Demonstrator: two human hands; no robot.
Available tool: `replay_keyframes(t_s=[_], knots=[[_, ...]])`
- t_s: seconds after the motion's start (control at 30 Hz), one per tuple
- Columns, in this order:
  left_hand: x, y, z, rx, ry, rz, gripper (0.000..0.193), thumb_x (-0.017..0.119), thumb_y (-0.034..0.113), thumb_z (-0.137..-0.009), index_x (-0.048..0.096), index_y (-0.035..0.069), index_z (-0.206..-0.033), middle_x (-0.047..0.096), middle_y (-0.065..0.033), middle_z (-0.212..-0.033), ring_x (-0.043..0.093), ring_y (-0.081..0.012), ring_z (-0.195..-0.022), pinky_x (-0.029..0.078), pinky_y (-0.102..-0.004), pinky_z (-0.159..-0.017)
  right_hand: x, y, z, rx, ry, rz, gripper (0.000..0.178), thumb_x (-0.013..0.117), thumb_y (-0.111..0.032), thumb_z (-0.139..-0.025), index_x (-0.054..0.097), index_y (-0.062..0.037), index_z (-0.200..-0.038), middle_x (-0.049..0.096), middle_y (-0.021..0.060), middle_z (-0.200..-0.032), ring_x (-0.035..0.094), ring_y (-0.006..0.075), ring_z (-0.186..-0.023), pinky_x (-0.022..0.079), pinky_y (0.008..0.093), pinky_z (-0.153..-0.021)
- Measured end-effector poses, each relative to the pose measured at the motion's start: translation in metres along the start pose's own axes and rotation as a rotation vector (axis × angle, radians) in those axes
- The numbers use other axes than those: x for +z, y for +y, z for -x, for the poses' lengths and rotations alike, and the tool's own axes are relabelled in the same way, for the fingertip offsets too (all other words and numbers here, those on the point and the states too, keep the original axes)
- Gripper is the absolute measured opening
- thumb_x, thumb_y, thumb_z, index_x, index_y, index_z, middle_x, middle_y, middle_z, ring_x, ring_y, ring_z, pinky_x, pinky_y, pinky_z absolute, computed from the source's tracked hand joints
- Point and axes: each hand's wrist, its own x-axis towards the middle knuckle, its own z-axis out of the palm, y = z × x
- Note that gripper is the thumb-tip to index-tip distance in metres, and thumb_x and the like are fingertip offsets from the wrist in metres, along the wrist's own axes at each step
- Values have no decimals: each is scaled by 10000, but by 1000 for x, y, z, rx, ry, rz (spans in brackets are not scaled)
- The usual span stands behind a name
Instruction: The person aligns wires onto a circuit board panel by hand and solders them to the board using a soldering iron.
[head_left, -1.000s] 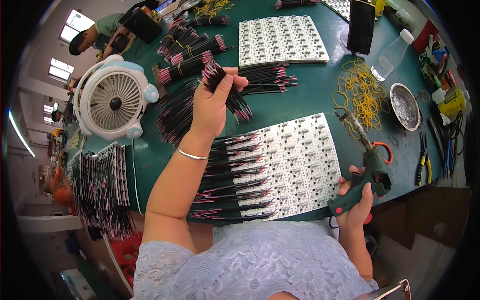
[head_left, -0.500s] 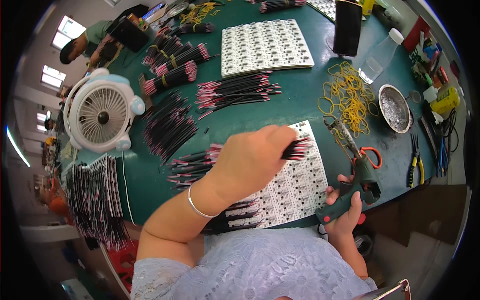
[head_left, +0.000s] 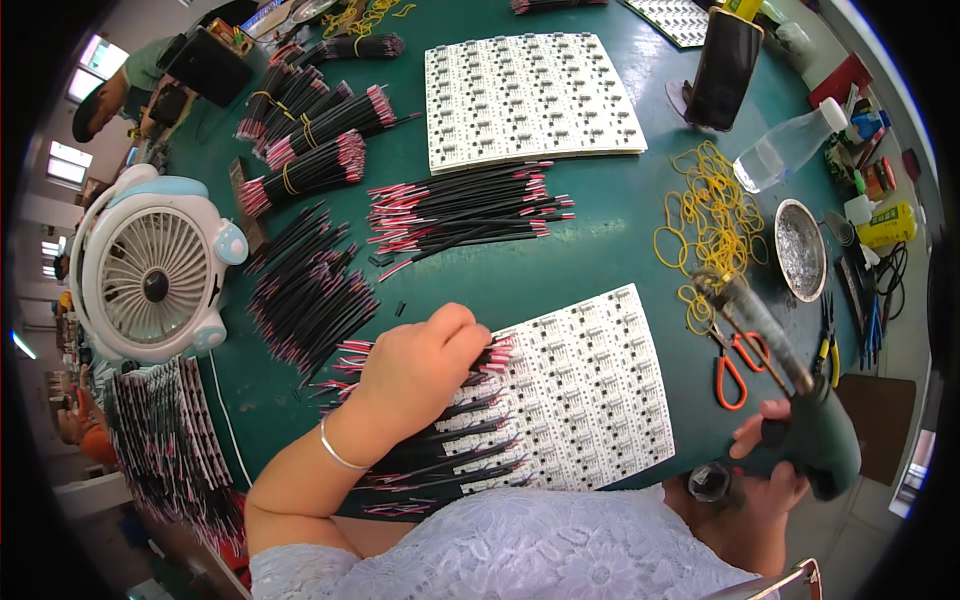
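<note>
My left hand (head_left: pixel 415 375) is closed on a bunch of short black wires (head_left: pixel 496 354) with red and white ends. It hovers at the upper left part of a white circuit board panel (head_left: pixel 590 390), near the table's front edge. Several black wires (head_left: pixel 480 452) lie in rows across that panel's left side, their ends over it. To the right of the panel, my right hand (head_left: pixel 778 488) grips a green soldering gun (head_left: pixel 825 440) by its handle. The gun's metal barrel points up and away, its tip near the yellow rubber bands (head_left: pixel 712 215).
Loose wires (head_left: pixel 465 212) and banded bundles (head_left: pixel 310 172) lie left and behind, beside a fan (head_left: pixel 155 270). A panel stack (head_left: pixel 530 100) sits at the back. Orange-handled scissors (head_left: pixel 730 375), a metal bowl (head_left: pixel 800 250), a bottle (head_left: pixel 790 148) and a phone (head_left: pixel 722 70) stand right.
My left hand has moved left and down with the wires, uncovering more of the panel. My right hand has carried the soldering gun to the right. The whole view has shifted somewhat.
</note>
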Motion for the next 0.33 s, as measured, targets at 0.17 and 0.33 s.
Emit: replay_keyframes(t_s=[0.17, 0.33], knots=[[-8, -8, 4, 200, -107, -115, 162, 621, 67, -710, 579, 83, -866, 482, -67, -767, 542, -221, -541, 454, -330, -475, 13, -14, -6, 283, -152, 144, 718, 621, -533, -822, 493, 85, -1163, 596, 191, -1005, 589, 171, -582, 482, 267, -524], [-10, -17, 9, 93, -101, -2, 318, 711, 135, -628, 549, 116, -901, 463, -63, -780, 555, -225, -549, 462, -335, -478, 60, 16, -5, 665, -7, -278, 779, 669, -479, -806, 380, 28, -1322, 587, 213, -1091, 600, 228, -544, 503, 287, -463]])
